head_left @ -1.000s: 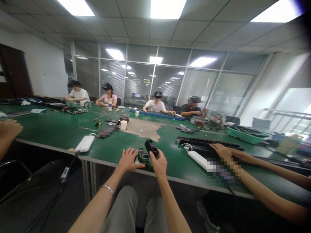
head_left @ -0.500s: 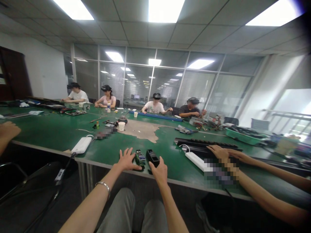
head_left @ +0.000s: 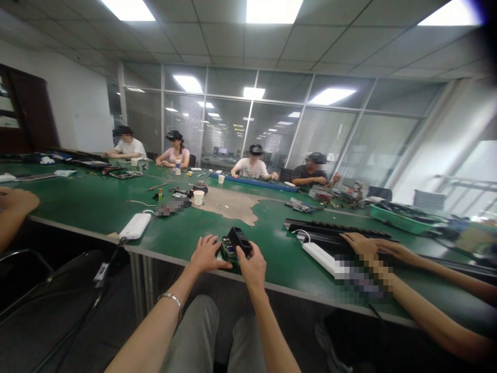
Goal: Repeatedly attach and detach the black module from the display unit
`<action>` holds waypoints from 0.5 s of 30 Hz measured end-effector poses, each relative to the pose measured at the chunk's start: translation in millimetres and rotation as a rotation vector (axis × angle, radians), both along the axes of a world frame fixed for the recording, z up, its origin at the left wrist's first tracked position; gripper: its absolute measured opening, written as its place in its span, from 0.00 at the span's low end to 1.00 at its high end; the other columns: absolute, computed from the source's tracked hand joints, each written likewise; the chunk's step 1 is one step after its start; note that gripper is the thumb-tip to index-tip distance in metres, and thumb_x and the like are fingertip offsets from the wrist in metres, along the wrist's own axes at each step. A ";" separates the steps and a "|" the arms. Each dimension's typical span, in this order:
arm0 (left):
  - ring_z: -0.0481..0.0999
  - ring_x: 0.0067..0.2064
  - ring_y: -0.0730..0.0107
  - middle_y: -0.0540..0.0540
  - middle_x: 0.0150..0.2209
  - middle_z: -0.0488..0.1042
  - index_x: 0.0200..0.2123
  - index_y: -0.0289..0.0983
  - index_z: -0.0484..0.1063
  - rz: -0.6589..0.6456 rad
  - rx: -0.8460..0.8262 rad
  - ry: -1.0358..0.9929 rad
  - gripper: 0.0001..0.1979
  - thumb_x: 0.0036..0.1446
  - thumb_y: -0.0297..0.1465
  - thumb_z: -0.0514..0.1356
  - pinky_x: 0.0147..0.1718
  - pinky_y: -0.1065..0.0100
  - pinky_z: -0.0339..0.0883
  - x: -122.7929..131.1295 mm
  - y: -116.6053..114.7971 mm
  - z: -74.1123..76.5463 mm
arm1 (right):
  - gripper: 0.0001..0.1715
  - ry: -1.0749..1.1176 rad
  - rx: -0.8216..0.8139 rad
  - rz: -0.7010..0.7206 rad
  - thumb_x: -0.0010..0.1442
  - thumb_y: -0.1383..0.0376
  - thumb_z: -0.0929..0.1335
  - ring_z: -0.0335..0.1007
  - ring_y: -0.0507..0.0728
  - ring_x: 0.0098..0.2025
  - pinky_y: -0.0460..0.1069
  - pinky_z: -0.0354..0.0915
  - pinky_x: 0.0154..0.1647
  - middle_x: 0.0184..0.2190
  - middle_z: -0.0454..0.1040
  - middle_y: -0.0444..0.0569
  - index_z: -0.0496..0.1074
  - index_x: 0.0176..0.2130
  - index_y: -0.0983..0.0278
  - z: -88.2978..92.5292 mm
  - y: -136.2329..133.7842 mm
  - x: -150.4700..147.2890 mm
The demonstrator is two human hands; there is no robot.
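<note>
My right hand (head_left: 253, 264) is closed around a black rectangular housing (head_left: 240, 239), tilted at the right side of a small green circuit board (head_left: 229, 249). The housing's left edge overlaps the board in view, and whether the two touch I cannot tell. The board lies on the table near its front edge. My left hand (head_left: 207, 254), with a metal bracelet at the wrist, rests just left of the board with fingers spread and thumb along the board's near end. Part of the board is hidden behind the housing.
White power strips lie left (head_left: 135, 226) and right (head_left: 318, 259) on the green table (head_left: 174, 248). A paper cup (head_left: 198, 197) and loose parts stand farther back. A neighbour's hands (head_left: 361, 244) rest on black rails at right; another person's hand (head_left: 19, 201) is at left. Several people sit opposite.
The black housing was standing on the table right of the circuit board. My right hand has lifted it and brought it left against or over the board. The camera view has shifted slightly.
</note>
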State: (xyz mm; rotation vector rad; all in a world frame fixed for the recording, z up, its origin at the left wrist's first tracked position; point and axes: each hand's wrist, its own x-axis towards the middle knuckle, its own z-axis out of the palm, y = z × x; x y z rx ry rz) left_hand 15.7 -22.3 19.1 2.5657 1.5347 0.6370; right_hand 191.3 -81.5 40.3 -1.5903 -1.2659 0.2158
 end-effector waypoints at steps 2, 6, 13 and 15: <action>0.48 0.67 0.45 0.42 0.65 0.57 0.60 0.45 0.63 -0.004 0.006 -0.003 0.47 0.41 0.65 0.58 0.64 0.44 0.38 -0.8 -0.2 -1.5 | 0.30 -0.054 -0.018 -0.005 0.55 0.51 0.66 0.73 0.60 0.45 0.50 0.64 0.45 0.43 0.76 0.56 0.70 0.52 0.66 4.0 1.8 -8.9; 0.48 0.67 0.46 0.42 0.65 0.57 0.60 0.45 0.63 -0.003 0.018 -0.008 0.44 0.44 0.63 0.58 0.64 0.44 0.39 -1.6 -0.6 -3.5 | 0.29 -0.141 -0.073 -0.011 0.56 0.51 0.66 0.73 0.60 0.45 0.49 0.64 0.44 0.42 0.77 0.55 0.70 0.52 0.65 10.2 5.4 -20.7; 0.49 0.66 0.46 0.43 0.64 0.59 0.60 0.46 0.62 -0.002 0.009 0.007 0.43 0.44 0.60 0.60 0.63 0.43 0.40 -2.0 -2.3 -0.4 | 0.29 -0.336 -0.195 -0.043 0.56 0.53 0.67 0.74 0.62 0.43 0.50 0.64 0.40 0.39 0.77 0.56 0.68 0.53 0.64 15.7 2.3 -33.6; 0.49 0.66 0.46 0.42 0.64 0.58 0.60 0.45 0.61 0.010 0.002 0.010 0.42 0.45 0.58 0.60 0.64 0.44 0.40 -1.8 -2.9 -0.3 | 0.28 -0.354 -0.200 -0.048 0.57 0.53 0.66 0.74 0.62 0.42 0.50 0.63 0.39 0.38 0.77 0.56 0.68 0.53 0.64 12.8 -0.8 -34.5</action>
